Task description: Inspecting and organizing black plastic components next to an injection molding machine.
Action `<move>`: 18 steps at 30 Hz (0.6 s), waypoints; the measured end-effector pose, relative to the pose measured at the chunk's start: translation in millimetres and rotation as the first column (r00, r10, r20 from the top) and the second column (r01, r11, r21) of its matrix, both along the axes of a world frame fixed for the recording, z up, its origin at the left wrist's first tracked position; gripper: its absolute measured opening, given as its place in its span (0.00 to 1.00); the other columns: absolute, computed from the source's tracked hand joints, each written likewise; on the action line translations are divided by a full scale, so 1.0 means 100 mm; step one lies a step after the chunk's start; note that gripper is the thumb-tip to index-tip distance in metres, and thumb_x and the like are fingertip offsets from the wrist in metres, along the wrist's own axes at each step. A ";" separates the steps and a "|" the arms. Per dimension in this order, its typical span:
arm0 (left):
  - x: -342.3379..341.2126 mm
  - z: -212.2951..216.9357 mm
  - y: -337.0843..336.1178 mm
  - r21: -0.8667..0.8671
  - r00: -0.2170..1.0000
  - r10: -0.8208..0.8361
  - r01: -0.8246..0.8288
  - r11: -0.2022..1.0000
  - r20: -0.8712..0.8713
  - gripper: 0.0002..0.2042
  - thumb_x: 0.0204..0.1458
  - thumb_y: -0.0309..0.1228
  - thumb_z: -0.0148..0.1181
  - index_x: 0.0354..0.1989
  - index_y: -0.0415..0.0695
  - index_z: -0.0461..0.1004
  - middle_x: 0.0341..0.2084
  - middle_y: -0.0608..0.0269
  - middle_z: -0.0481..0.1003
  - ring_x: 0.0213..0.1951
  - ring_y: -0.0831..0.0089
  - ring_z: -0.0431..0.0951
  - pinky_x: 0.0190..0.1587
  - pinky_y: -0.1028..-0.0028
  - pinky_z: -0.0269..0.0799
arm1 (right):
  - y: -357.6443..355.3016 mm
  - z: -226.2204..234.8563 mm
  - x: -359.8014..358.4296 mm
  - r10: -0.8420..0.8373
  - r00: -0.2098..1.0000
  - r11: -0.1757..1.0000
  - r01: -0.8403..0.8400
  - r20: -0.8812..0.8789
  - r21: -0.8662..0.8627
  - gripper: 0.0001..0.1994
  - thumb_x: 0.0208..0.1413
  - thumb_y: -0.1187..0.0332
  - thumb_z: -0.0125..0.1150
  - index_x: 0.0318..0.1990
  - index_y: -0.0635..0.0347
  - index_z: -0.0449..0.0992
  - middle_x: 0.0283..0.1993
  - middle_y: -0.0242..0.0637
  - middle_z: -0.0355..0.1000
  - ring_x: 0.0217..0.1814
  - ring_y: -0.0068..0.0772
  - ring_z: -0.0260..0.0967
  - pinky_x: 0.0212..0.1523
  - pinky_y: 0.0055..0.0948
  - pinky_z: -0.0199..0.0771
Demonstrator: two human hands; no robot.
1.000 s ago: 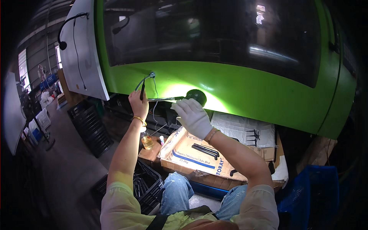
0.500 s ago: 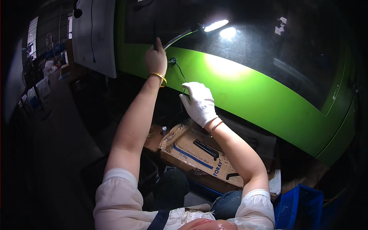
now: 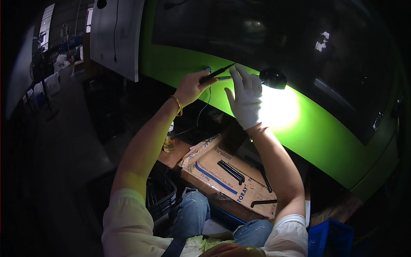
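Fingers of the bare left hand [image 3: 188, 88] pinch a thin black stick [image 3: 219, 72] near one end. It is up in front of the green machine [image 3: 180, 61], slanting toward the right hand [image 3: 247, 100]. That hand's fingers, in a white glove [image 3: 251, 113], are spread, thumb apart. I cannot tell if they touch the stick's tip or the bendy lamp neck [image 3: 224, 78]. I think a firm, gentle pinch works best, with the tip clear of the neck. The lamp head [image 3: 273, 78] shines down on the green, so the stick should be easiest to see there. Below, bent black sticks [image 3: 231, 171] lie on a cardboard box [image 3: 209, 156].
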State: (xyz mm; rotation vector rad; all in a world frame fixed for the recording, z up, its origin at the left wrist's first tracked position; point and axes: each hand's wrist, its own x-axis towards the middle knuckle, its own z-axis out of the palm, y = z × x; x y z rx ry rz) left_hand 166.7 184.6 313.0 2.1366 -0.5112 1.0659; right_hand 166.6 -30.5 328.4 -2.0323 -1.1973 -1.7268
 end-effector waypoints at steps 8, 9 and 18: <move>0.11 0.24 -0.21 -0.204 0.959 0.270 -0.247 0.947 0.091 0.24 0.60 0.53 0.51 0.29 0.40 0.72 0.16 0.58 0.68 0.20 0.60 0.69 0.27 0.66 0.63 | 0.19 0.80 0.41 -0.064 0.978 0.972 0.106 0.201 -0.211 0.12 0.55 0.59 0.61 0.36 0.57 0.73 0.36 0.38 0.71 0.46 0.41 0.68 0.54 0.39 0.63; 0.11 0.24 -0.23 -0.218 0.952 0.292 -0.268 0.938 0.088 0.27 0.59 0.56 0.49 0.29 0.40 0.72 0.17 0.55 0.70 0.22 0.53 0.71 0.27 0.63 0.64 | 0.20 0.84 0.44 -0.057 0.980 0.967 0.101 0.193 -0.232 0.12 0.55 0.58 0.60 0.34 0.57 0.73 0.35 0.38 0.71 0.45 0.41 0.69 0.55 0.39 0.63; 0.26 0.28 -0.67 -0.331 0.848 0.509 -0.442 0.834 0.148 0.27 0.58 0.59 0.46 0.31 0.43 0.73 0.24 0.52 0.75 0.31 0.49 0.77 0.32 0.58 0.70 | 0.07 0.92 0.71 0.065 0.983 0.973 -0.024 0.173 -0.230 0.14 0.56 0.57 0.60 0.40 0.57 0.72 0.37 0.37 0.71 0.49 0.44 0.69 0.64 0.46 0.59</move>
